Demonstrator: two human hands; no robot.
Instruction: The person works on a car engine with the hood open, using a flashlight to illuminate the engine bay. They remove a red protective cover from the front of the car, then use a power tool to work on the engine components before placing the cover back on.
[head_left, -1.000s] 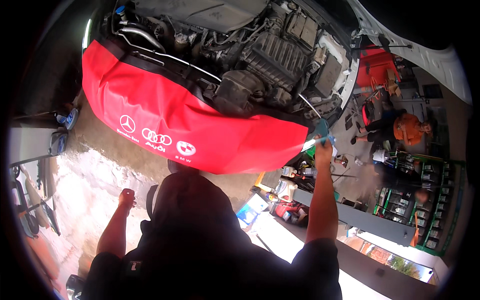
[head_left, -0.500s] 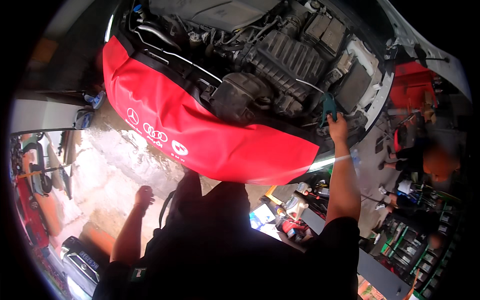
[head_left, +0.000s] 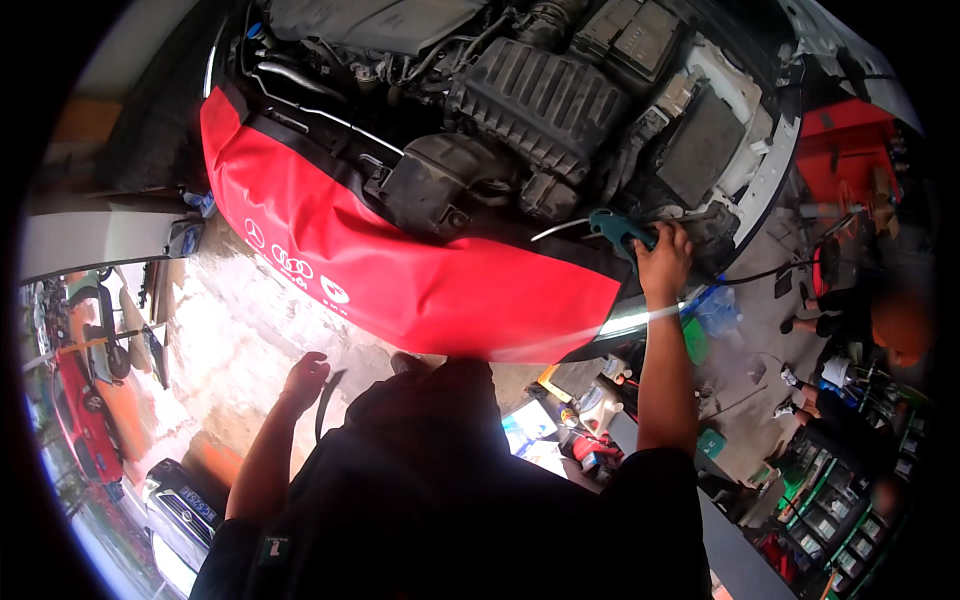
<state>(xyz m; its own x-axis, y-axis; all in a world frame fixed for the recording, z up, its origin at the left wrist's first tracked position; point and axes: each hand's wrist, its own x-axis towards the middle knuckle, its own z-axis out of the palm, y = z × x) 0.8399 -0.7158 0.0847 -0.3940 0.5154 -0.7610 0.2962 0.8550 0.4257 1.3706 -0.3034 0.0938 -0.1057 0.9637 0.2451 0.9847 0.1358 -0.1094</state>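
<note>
My right hand (head_left: 664, 262) is wrapped round a teal air blow gun (head_left: 618, 230) above the front edge of the engine bay. Its thin pale nozzle (head_left: 558, 230) points left, near a black plastic air intake duct (head_left: 425, 180). Behind the hand, a dark hose (head_left: 768, 273) trails off to the right. My left hand (head_left: 306, 378) hangs low over the floor, apart from the car, its fingers loosely bent and holding nothing. A red fender cover (head_left: 420, 290) with white emblems drapes over the car's front.
The ribbed air filter box (head_left: 540, 100) and the battery (head_left: 630, 38) lie deeper in the bay. Bottles and tools (head_left: 595, 420) stand by my right side. A person (head_left: 850, 300) is at the far right near green-edged racks (head_left: 830, 510). Parked cars (head_left: 180, 510) show at lower left.
My right hand has turned the blow gun, so its nozzle has swung from the air filter box down and left toward the front edge. My left hand has moved slightly up and right.
</note>
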